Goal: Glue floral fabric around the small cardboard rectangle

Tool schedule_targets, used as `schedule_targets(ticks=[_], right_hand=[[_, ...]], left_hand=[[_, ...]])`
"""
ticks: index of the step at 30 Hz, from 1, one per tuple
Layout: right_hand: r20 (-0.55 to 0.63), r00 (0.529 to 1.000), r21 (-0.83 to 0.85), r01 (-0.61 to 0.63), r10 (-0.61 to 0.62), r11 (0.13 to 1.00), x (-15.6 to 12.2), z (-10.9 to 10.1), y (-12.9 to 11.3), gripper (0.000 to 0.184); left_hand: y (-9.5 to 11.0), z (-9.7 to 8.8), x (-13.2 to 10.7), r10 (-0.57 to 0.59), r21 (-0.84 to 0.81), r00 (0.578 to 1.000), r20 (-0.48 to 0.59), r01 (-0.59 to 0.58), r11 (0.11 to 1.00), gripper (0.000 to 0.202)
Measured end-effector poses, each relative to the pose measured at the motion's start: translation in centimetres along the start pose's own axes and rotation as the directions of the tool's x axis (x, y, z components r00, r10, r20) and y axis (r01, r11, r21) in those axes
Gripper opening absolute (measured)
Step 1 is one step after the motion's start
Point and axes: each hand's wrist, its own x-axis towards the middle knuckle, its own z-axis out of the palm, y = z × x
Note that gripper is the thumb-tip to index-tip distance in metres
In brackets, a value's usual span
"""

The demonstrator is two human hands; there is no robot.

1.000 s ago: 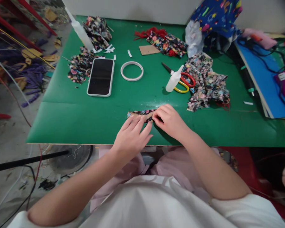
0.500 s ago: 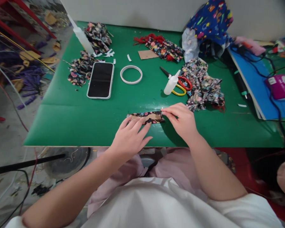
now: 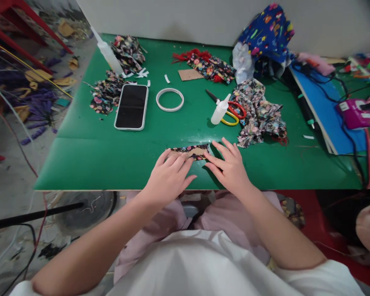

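A narrow strip of black floral fabric (image 3: pixel 200 156) lies flat near the table's front edge, with a brown cardboard piece (image 3: pixel 196 152) along its middle. My left hand (image 3: pixel 172 176) rests open, fingertips pressing the strip's left half and hiding part of it. At the right end my right hand (image 3: pixel 230 166) is open too, fingers spread, one fingertip touching the strip's end. Beyond my right hand are a small white squeeze bottle (image 3: pixel 219 111) and scissors (image 3: pixel 232 117) with a red and a yellow handle. A crumpled floral fabric heap (image 3: pixel 259 113) lies beside them.
On the green table (image 3: pixel 89 164) lie a phone (image 3: pixel 131 107), a roll of white tape (image 3: pixel 169 100) and floral scraps (image 3: pixel 106 92). A taller nozzle bottle (image 3: pixel 109 56) stands back left. Red-fringed floral pieces (image 3: pixel 211 68), a blue folder (image 3: pixel 319 107) and cables are farther right.
My right hand has gone from a pinch at the strip's right end to spread fingers, lower and slightly left. My left hand stays on the strip. The view has shifted slightly.
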Motion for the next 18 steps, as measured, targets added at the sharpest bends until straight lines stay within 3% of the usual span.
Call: schedule_targets(ticks=[7,14,18], right_hand=[[0.081,0.983,-0.015,0.164,-0.162,0.986,0.0,0.1,-1.8,0.041],[0.054,0.998,0.035,0.038,-0.040,0.999,1.1,0.4,-1.9,0.033],[0.015,1.000,0.074,-0.008,0.007,0.997,1.1,0.0,-1.4,0.045]], left_hand=[[0.1,-0.2,0.0,0.002,-0.025,1.000,0.016,-0.001,1.000,0.040],[0.0,-0.2,0.0,0.000,-0.025,1.000,0.002,0.000,1.000,0.037],[-0.2,-0.3,0.2,0.005,-0.041,1.000,-0.021,-0.005,0.999,0.034]])
